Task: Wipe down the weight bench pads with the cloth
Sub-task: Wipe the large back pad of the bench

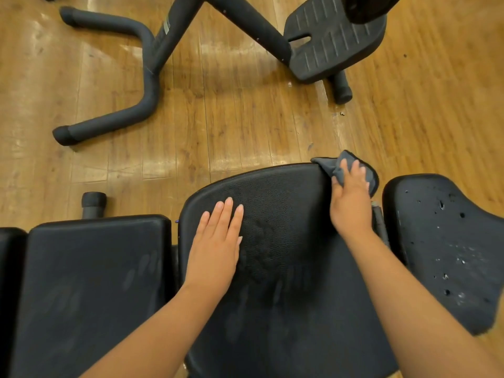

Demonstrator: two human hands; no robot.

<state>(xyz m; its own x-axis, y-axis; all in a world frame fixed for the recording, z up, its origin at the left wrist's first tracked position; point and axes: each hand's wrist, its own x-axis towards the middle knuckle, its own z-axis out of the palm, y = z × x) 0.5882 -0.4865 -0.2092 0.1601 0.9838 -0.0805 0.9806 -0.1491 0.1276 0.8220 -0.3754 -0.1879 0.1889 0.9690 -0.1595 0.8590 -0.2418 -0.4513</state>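
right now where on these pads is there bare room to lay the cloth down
The left pad is wholly bare. On the middle pad, room lies between the left hand and the right hand, and nearer the person. Its far right corner is crowded: the cloth sits there under the right hand. The pitted right pad is bare too.

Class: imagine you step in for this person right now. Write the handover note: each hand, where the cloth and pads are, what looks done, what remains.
Left hand: open, flat on the middle pad, bracing.
Right hand: pressing the grey cloth on that pad's far right corner.
Done: cannot tell for certain; the middle pad shows smudges and finger marks near its centre.
Left: finish the middle pad, then the left pad, which shows finger marks, and the right pad, which is pitted and speckled.
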